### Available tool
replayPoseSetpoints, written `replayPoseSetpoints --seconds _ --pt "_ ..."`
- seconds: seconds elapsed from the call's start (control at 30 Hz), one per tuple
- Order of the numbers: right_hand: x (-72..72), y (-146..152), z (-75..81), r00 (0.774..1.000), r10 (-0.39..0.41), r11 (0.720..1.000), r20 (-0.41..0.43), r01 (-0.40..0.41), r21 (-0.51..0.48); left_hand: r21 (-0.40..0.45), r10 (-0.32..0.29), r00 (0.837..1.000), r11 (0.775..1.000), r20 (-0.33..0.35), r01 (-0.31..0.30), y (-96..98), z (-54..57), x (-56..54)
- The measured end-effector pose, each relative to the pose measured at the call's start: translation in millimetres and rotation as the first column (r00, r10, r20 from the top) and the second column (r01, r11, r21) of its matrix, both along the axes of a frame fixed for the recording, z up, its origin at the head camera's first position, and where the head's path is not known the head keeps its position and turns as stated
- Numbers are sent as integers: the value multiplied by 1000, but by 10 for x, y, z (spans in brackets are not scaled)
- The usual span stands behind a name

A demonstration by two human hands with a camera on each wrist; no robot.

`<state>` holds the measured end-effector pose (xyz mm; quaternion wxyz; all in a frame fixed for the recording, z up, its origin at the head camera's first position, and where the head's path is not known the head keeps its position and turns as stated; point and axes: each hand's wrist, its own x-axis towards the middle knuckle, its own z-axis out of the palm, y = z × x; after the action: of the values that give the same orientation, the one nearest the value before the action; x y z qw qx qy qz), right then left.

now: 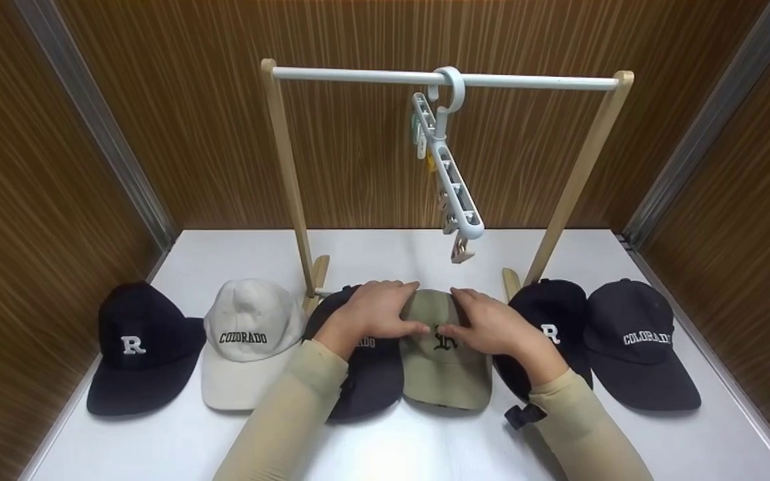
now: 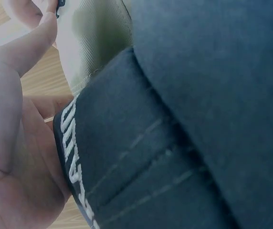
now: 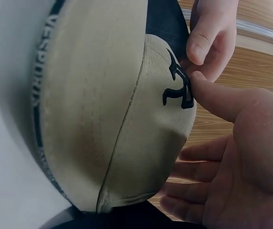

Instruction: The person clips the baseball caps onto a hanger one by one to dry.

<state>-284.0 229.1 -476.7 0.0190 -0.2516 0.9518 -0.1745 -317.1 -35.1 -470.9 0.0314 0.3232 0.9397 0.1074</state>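
Observation:
An olive cap (image 1: 447,381) with a dark R lies brim-forward on the white table, between both hands. My left hand (image 1: 378,310) reaches over a dark grey cap (image 1: 371,384); its thumb points at the olive cap's R, its fingers stretch towards the top of the crown. From the right, my right hand (image 1: 492,324) meets the olive crown. In the right wrist view its thumb (image 3: 220,98) touches the crown beside the R, and its fairly straight fingers (image 3: 194,171) lie along the crown's edge. The left wrist view shows the dark cap's white lettering (image 2: 72,148) close to my left palm.
A light-blue clip hanger (image 1: 455,184) hangs from the white bar (image 1: 358,75) of a wooden rack (image 1: 285,153) behind the caps. Left stand a black cap (image 1: 151,381) and a cream cap (image 1: 231,381); right, another black cap (image 1: 545,304) and a charcoal cap (image 1: 639,381). Wooden panels (image 1: 224,167) enclose the table.

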Motion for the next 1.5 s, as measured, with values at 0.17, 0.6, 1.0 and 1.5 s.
replayPoseSetpoints --seconds 0.17,0.6,1.0,1.5 --pt "2 6 -12 1000 6 1000 4 -6 -8 -18 -18 1000 1000 1 18 32 -7 -6" --pt "4 -2 -27 1000 16 1000 10 -16 -12 -5 -18 1000 1000 3 18 108 8 -16" --pt "14 -9 -47 1000 13 1000 12 -13 -27 20 2 1000 1000 7 -2 147 -24 -21" --pt "-2 -26 -41 999 -34 999 40 35 -35 81 14 1000 997 -4 -13 151 -27 -26"
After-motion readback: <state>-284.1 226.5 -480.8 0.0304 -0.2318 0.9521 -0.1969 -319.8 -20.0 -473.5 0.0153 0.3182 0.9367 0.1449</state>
